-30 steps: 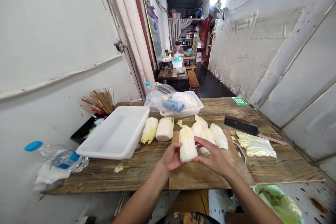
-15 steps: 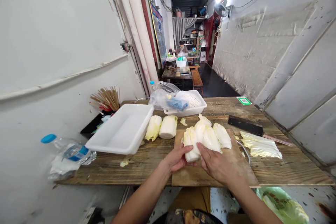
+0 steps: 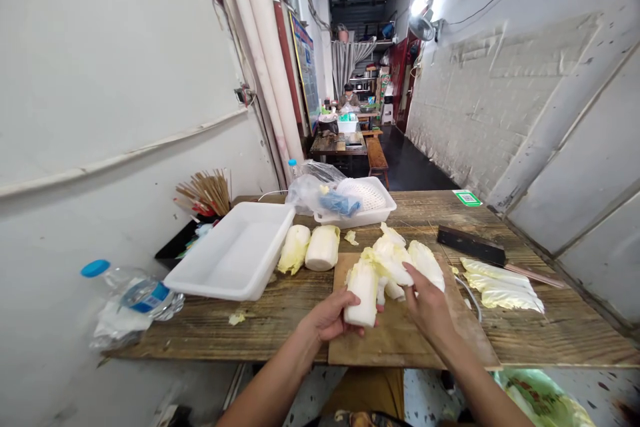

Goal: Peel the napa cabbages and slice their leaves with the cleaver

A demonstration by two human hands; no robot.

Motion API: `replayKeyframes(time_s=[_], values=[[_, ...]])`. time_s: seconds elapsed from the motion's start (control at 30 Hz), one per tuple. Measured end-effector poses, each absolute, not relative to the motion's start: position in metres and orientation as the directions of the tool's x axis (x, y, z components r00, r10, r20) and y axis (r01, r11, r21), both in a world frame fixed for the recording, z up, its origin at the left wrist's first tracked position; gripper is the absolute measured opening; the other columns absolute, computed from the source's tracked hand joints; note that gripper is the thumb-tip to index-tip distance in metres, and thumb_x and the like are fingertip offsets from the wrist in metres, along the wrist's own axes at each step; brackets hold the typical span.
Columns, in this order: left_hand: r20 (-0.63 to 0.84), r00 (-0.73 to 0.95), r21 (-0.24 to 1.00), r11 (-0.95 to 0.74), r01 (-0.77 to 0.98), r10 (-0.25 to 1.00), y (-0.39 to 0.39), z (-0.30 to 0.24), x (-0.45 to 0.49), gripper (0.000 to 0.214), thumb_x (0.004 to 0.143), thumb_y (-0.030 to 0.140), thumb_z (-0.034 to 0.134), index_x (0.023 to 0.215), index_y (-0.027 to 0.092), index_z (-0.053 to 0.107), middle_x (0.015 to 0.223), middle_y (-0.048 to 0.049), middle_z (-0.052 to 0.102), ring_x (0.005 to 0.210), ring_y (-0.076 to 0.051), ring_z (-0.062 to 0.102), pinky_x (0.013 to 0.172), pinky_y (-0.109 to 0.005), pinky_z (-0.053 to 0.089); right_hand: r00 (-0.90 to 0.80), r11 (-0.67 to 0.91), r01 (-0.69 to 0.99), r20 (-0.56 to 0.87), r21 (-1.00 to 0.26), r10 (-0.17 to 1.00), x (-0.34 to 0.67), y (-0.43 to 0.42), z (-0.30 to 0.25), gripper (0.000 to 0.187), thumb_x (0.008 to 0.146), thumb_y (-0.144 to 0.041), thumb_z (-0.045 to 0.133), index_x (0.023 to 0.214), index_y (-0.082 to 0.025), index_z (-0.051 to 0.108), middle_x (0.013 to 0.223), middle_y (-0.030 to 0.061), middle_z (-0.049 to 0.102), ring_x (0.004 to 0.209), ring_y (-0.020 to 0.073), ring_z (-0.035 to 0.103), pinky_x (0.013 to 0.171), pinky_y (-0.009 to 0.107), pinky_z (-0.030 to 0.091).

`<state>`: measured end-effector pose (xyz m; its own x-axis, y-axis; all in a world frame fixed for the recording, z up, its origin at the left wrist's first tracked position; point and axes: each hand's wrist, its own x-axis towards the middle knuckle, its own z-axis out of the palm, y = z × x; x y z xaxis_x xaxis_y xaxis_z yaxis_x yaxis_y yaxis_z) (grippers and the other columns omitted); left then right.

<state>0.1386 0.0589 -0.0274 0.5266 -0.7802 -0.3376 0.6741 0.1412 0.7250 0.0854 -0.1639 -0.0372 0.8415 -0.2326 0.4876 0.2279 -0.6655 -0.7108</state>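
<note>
My left hand is wrapped round the lower part of a pale napa cabbage, held upright over the wooden cutting board. Between finger and thumb, my right hand pinches a cabbage leaf whose far side still reaches toward the cabbage. Loose leaves lie at the back of the board, partly behind the right hand. Two trimmed cabbages, a whiter one and a yellower one, rest left of the board.
A black cleaver and stacked leaves lie at right. An empty white tray, a water bottle and a chopstick holder are at left. Behind stands a white basin with plastic bags. A lined bin sits below; a person sits far back.
My right hand has moved right, drawing a leaf away from the cabbage. The left hand has kept its hold, and the cabbage has shifted slightly toward me.
</note>
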Motion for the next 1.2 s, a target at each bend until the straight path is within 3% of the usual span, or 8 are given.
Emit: replayKeyframes(time_s=[0.13,0.23,0.33,0.4,0.5,0.7,1.0,1.2], values=[[-0.283,0.446,0.712,0.125,0.691,-0.849,0.088,-0.041,0.144,0.072,0.062,0.041,0.065,0.124,0.009,0.046,0.097,-0.0177,0.069,0.071,-0.024,0.069,0.039,-0.019,0.039,0.956,-0.036,-0.087,-0.073,-0.996,-0.284,0.103,-0.197,-0.018,0.028,0.083,-0.037,0.057,0.102,-0.017,0.061,0.085,0.0101,0.074,0.074,0.0267,0.074,0.071,0.042,0.063],[-0.349,0.602,0.813,0.088,0.576,-0.718,0.121,-0.052,0.149,0.072,0.065,0.050,0.058,0.124,0.010,0.045,0.096,-0.0172,0.069,0.066,-0.022,0.066,0.038,-0.020,0.032,0.921,0.104,-0.099,-0.131,-0.990,-0.366,0.118,-0.220,-0.019,0.025,0.077,-0.030,0.061,0.097,-0.016,0.059,0.081,0.0101,0.074,0.075,0.0259,0.074,0.074,0.040,0.063],[-0.333,0.869,0.928,-0.291,0.233,-0.365,0.151,-0.057,0.157,0.070,0.069,0.042,0.054,0.131,0.009,0.045,0.114,-0.0191,0.066,0.086,-0.027,0.066,0.052,-0.028,0.045,0.859,0.006,-0.062,-0.057,-0.998,-0.509,0.138,-0.242,-0.029,0.023,0.081,-0.026,0.053,0.101,-0.017,0.056,0.089,0.0102,0.074,0.079,0.0236,0.074,0.079,0.039,0.062],[-0.159,0.968,0.772,-0.635,0.000,-0.193,0.166,-0.061,0.161,0.072,0.068,0.028,0.055,0.137,0.011,0.044,0.126,-0.0162,0.061,0.107,-0.029,0.061,0.079,-0.037,0.051,0.821,-0.089,-0.070,-0.007,-0.994,-0.571,0.155,-0.256,-0.036,0.025,0.084,-0.026,0.047,0.106,-0.017,0.055,0.096,0.0103,0.073,0.081,0.0227,0.074,0.081,0.039,0.061],[0.042,0.981,0.441,-0.877,-0.191,-0.192,0.181,-0.071,0.164,0.076,0.070,0.017,0.053,0.145,0.015,0.042,0.128,-0.0123,0.059,0.117,-0.030,0.054,0.103,-0.043,0.041,0.798,-0.279,-0.119,0.076,-0.953,-0.598,0.182,-0.272,-0.040,0.030,0.085,-0.027,0.048,0.112,-0.018,0.057,0.103,0.0106,0.073,0.090,0.0247,0.072,0.084,0.041,0.059],[0.216,0.891,0.217,-0.870,-0.443,-0.400,0.201,-0.099,0.178,0.064,0.084,0.018,0.047,0.148,0.017,0.040,0.128,-0.0120,0.053,0.116,-0.029,0.049,0.107,-0.043,0.037,0.882,-0.613,-0.176,0.153,-0.770,-0.446,0.201,-0.278,-0.053,0.032,0.083,-0.028,0.056,0.112,-0.020,0.065,0.117,0.0103,0.070,0.115,0.0251,0.063,0.101,0.038,0.048],[0.117,0.955,0.174,-0.941,-0.289,-0.271,0.206,-0.086,0.181,0.070,0.084,0.044,0.061,0.146,0.017,0.043,0.143,-0.0171,0.042,0.130,-0.036,0.043,0.110,-0.048,0.035,0.855,-0.839,-0.372,0.206,-0.398,-0.477,0.123,-0.337,-0.072,0.043,0.086,-0.024,0.045,0.121,-0.006,0.062,0.129,0.0228,0.061,0.123,0.0325,0.056,0.106,0.046,0.042],[0.268,0.856,0.367,-0.774,-0.515,-0.442,0.108,-0.054,0.160,0.064,0.091,0.051,0.051,0.142,0.013,0.047,0.145,-0.0183,0.044,0.136,-0.029,0.041,0.115,-0.043,0.032,0.868,-0.886,-0.416,0.199,-0.204,-0.454,0.105,-0.366,-0.075,0.047,0.086,-0.024,0.046,0.131,-0.013,0.057,0.137,0.0150,0.057,0.129,0.0282,0.050,0.111,0.045,0.036]])
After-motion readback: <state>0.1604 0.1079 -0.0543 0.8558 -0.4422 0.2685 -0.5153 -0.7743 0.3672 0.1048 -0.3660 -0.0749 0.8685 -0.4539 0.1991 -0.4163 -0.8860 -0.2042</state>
